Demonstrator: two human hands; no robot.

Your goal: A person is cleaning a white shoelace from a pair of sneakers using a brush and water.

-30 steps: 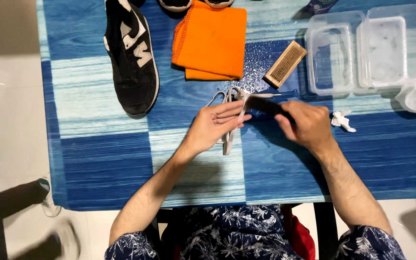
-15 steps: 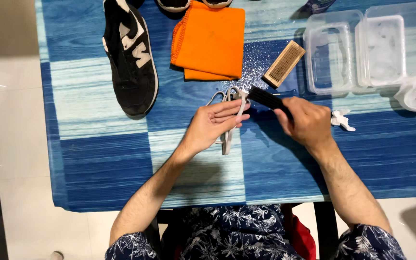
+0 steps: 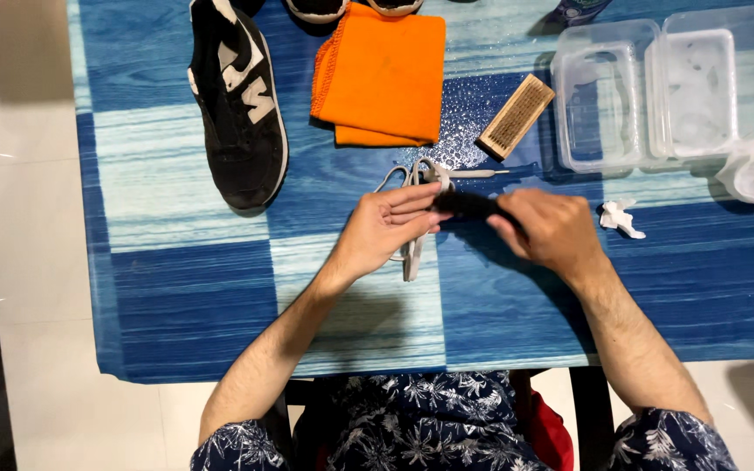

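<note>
**Inspector A:** What is recorded nearest the wearer?

**Inspector B:** Two bare forearms are seen reaching over the near edge of the desk with the blue and pale-blue plank-patterned cover (image 3: 176,305). The left hand (image 3: 386,231) is held palm-up, its fingers (image 3: 412,209) loosely curled, and their tips are laid against one end of a small black elongated object (image 3: 469,206). The right hand (image 3: 547,231) is closed over the other end of that object; a firm grip is indicated. The object is held just above the desk, between the two hands, near the middle.

**Inspector A:** And beneath the hands?

**Inspector B:** A looped pale grey shoelace (image 3: 414,179) is noted lying on the desk, partly covered by the left hand. A small crumpled white scrap (image 3: 620,216) is found just to the right of the right hand.

**Inspector A:** Further out?

**Inspector B:** A wooden-backed rectangular brush (image 3: 515,116) is set on a wet, speckled patch. A folded orange cloth (image 3: 383,74) is laid beside it, and a black sneaker with white markings (image 3: 239,100) is placed left of the cloth, toe pointing towards the wearer. Two clear plastic rectangular containers (image 3: 665,87) are positioned side by side at the far right.
</note>
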